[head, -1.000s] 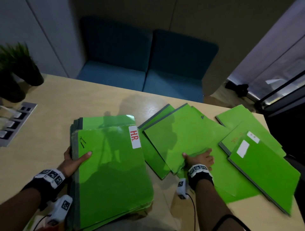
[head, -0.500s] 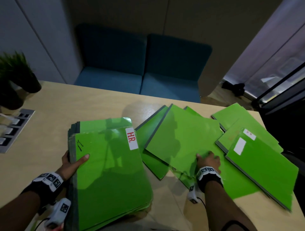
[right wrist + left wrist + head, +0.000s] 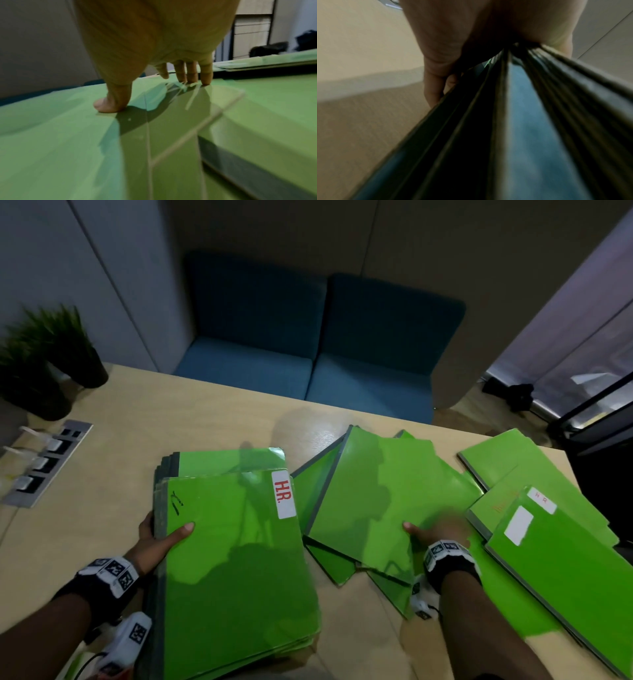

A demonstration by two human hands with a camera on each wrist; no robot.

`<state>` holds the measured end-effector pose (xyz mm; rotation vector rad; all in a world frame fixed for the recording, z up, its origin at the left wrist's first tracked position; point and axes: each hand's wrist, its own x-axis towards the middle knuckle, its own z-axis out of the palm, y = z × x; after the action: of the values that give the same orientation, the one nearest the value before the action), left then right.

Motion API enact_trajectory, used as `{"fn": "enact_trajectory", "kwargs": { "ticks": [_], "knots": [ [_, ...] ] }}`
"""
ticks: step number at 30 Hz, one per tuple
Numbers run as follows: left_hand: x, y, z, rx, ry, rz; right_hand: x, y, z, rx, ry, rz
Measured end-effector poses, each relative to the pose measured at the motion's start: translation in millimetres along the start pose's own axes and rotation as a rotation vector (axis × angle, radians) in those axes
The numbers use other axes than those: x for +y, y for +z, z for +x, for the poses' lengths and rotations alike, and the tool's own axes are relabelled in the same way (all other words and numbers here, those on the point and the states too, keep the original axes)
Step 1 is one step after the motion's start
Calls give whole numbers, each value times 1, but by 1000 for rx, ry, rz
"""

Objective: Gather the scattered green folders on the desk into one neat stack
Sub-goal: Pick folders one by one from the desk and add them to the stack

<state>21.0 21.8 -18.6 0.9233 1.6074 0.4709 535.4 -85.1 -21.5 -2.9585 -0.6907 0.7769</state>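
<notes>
A thick stack of green folders [image 3: 236,559] with an "HR." label on top lies at the near left of the desk. My left hand [image 3: 161,537] grips its spine edge, thumb on the top cover and fingers underneath; the left wrist view shows the dark spines [image 3: 513,121] fanning out from the palm. In the middle, several loose green folders [image 3: 383,491] overlap in a fan. My right hand [image 3: 435,530] rests on them with fingers straight, fingertips [image 3: 205,81] and thumb [image 3: 109,106] pressing the top cover. More green folders [image 3: 561,556] lie at the right.
The light wooden desk [image 3: 102,508] has a power socket strip [image 3: 44,463] set in at the left. Two dark potted plants [image 3: 51,357] stand at the far left corner. A blue sofa [image 3: 308,347] sits behind the desk. The right folders reach the desk's right edge.
My right hand has slid to the right across the fanned middle folders, and they have shifted under it. The left hand keeps its grip on the stack.
</notes>
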Motion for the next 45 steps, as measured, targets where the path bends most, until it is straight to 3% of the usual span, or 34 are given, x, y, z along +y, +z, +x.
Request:
{"fn": "enact_trajectory", "kwargs": {
  "ticks": [3, 7, 13, 16, 19, 22, 26, 30, 32, 34, 36, 41, 45],
  "knots": [
    [0, 0, 0, -18, -18, 22, -10, -4, 8, 21, 61, 105],
    [-1, -1, 0, -19, -3, 21, -30, -19, 11, 5, -50, 398],
    [-1, -2, 1, -10, 7, 17, -90, -77, -8, 185, -414, 835],
    [-6, -6, 3, 4, -6, 38, -113, -103, -19, 288, -547, 909],
    [-8, -6, 7, -3, -14, 72, -125, -82, -39, 111, -544, 966],
    [-14, -9, 15, -7, -34, 114, -134, -19, -84, -198, -507, 889],
    [-14, -9, 15, -23, -31, 160, -120, 53, -104, -446, -458, 715],
    [-16, -9, 17, -49, -26, 196, -134, 47, -115, -638, -534, 100],
    [-12, -9, 16, -69, -8, 188, -158, 36, -111, -592, -544, 1],
    [-9, -9, 14, -103, -4, 166, -188, 31, -109, -424, -646, 4],
    [-13, -12, 18, -103, -11, 142, -215, 35, -115, -347, -725, 19],
    [-22, -11, 27, -65, -30, 136, -250, 60, -128, -373, -821, -240],
    [-13, -15, 22, -149, -25, 134, -252, 73, -141, -314, -755, -184]
  ]
}}
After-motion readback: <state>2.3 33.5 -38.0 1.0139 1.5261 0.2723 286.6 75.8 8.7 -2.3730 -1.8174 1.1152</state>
